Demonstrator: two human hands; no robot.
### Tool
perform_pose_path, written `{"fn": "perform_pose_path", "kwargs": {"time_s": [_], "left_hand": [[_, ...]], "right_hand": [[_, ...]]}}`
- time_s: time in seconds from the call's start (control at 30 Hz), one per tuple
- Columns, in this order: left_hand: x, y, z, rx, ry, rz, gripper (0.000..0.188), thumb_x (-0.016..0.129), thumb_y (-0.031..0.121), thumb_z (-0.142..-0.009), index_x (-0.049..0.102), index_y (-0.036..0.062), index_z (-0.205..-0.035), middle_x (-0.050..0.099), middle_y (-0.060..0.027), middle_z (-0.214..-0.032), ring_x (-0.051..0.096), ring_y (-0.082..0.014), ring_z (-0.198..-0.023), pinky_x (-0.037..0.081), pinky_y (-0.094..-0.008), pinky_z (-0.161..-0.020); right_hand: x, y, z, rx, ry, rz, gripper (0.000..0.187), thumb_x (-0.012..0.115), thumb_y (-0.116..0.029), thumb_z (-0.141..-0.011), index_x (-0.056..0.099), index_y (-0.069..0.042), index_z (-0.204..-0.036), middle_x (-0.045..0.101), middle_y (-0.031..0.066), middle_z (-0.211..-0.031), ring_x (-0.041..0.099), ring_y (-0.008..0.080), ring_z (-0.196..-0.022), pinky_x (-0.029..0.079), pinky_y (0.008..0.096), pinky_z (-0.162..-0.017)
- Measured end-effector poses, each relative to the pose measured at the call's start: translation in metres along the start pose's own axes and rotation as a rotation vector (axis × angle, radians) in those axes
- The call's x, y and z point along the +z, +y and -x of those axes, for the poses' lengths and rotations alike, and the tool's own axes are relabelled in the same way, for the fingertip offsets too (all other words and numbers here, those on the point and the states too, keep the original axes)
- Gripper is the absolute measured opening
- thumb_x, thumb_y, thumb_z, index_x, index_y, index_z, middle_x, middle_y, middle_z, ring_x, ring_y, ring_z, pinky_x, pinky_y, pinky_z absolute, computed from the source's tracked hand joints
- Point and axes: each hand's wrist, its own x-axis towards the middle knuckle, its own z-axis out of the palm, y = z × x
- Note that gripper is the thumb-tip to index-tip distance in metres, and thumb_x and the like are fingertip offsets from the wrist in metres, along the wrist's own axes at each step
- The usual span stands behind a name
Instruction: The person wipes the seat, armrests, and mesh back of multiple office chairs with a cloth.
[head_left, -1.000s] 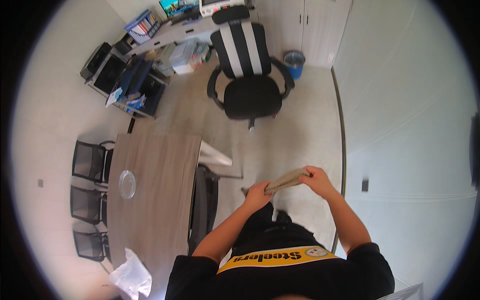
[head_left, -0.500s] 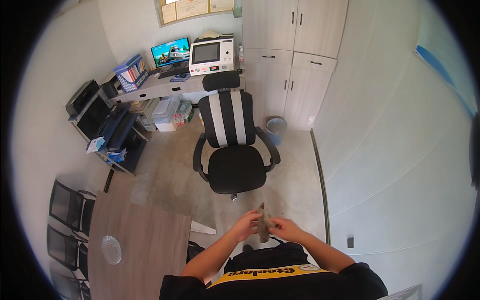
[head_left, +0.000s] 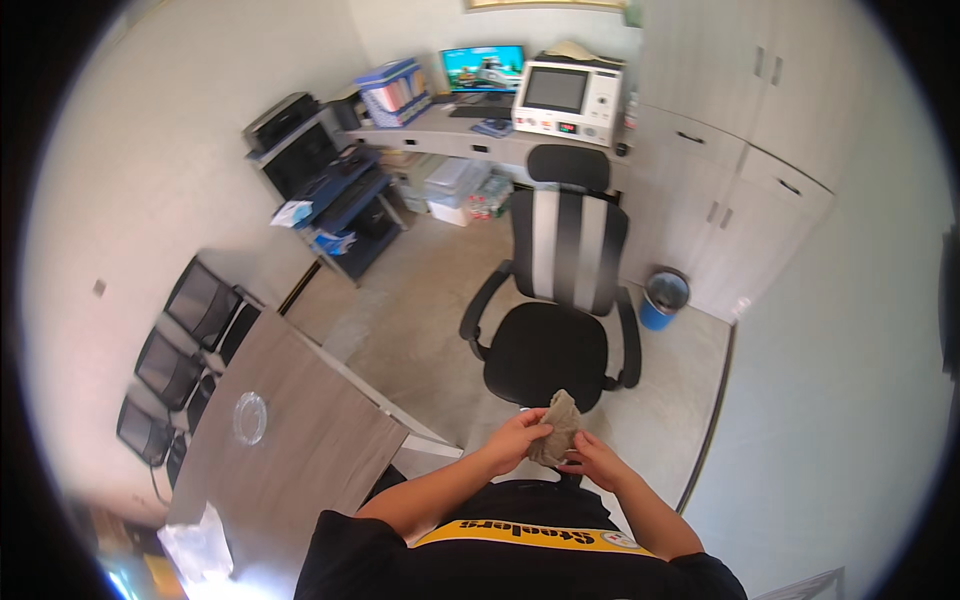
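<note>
A crumpled grey-brown cloth [head_left: 558, 428] is held up in front of my body, between my two hands. On its left edge, my left hand [head_left: 516, 442] is closed with the thumb lying over the fabric. The fingers of my right hand [head_left: 598, 462] pinch the cloth's lower right side. Just beyond the cloth stands a black swivel chair [head_left: 546, 345] with light stripes on its backrest, facing me.
A wooden table [head_left: 300, 420] with a clear glass dish [head_left: 250, 418] and white paper [head_left: 200, 545] is at left, beside black mesh chairs [head_left: 203, 300]. Ahead is a desk [head_left: 430, 140] with a monitor [head_left: 484, 70] and a white device [head_left: 568, 100]. A blue bin [head_left: 664, 298] stands near the cabinets [head_left: 690, 190].
My view has swung left, so the room appears shifted right and more of the table shows. The cloth now looks broader and more spread between my hands.
</note>
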Motion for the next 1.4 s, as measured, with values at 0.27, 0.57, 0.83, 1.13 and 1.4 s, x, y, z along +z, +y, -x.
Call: {"fn": "perform_pose_path", "kwargs": {"time_s": [0.27,0.57,0.83,1.13,1.4], "left_hand": [[-0.038,0.032,-0.013,0.153,0.538,-0.331,0.040,0.064,0.017,-0.097,0.058,0.0031,-0.135,0.066,-0.0044,-0.103,0.063,-0.0135,-0.092,0.057,-0.0287,-0.078],[-0.123,0.088,0.026,0.300,0.750,0.079,0.049,0.065,0.023,-0.099,0.051,0.0088,-0.144,0.063,-0.0077,-0.116,0.064,-0.0152,-0.101,0.059,-0.0305,-0.078],[-0.274,0.108,0.065,0.296,0.781,0.267,0.038,0.067,0.027,-0.096,0.061,0.0100,-0.130,0.066,-0.0014,-0.107,0.061,-0.0112,-0.092,0.051,-0.0291,-0.074],[-0.337,0.111,0.108,0.389,0.826,0.526,0.041,0.066,0.025,-0.094,0.061,0.0072,-0.130,0.066,-0.0042,-0.112,0.062,-0.0134,-0.096,0.051,-0.0304,-0.079],[-0.385,0.146,0.113,0.545,0.910,0.764,0.042,0.060,0.026,-0.099,0.055,0.0068,-0.137,0.065,-0.0050,-0.119,0.061,-0.0167,-0.108,0.049,-0.0344,-0.091]], "right_hand": [[0.017,-0.085,-0.130,-0.147,-0.018,0.051,0.034,0.062,-0.011,-0.098,0.059,-0.004,-0.130,0.065,0.0051,-0.123,0.064,0.0186,-0.112,0.052,0.0365,-0.097],[0.152,-0.087,-0.256,-0.098,-0.329,0.457,0.043,0.064,-0.008,-0.095,0.054,0.001,-0.136,0.065,0.0085,-0.122,0.062,0.0152,-0.111,0.048,0.0297,-0.098],[0.250,-0.080,-0.376,-0.222,-0.537,1.241,0.024,0.065,-0.010,-0.095,0.065,-0.001,-0.118,0.068,0.0055,-0.103,0.065,0.0129,-0.090,0.054,0.0286,-0.078],[0.385,-0.066,-0.419,-0.455,-1.012,1.415,0.080,0.085,-0.018,-0.079,0.044,-0.009,-0.148,0.047,0.0186,-0.137,0.055,0.0362,-0.123,0.054,0.0414,-0.096],[0.458,-0.061,-0.527,-0.284,-1.230,1.357,0.061,0.075,-0.020,-0.083,0.055,-0.006,-0.139,0.062,0.0195,-0.124,0.062,0.0355,-0.115,0.050,0.0407,-0.099]]}}
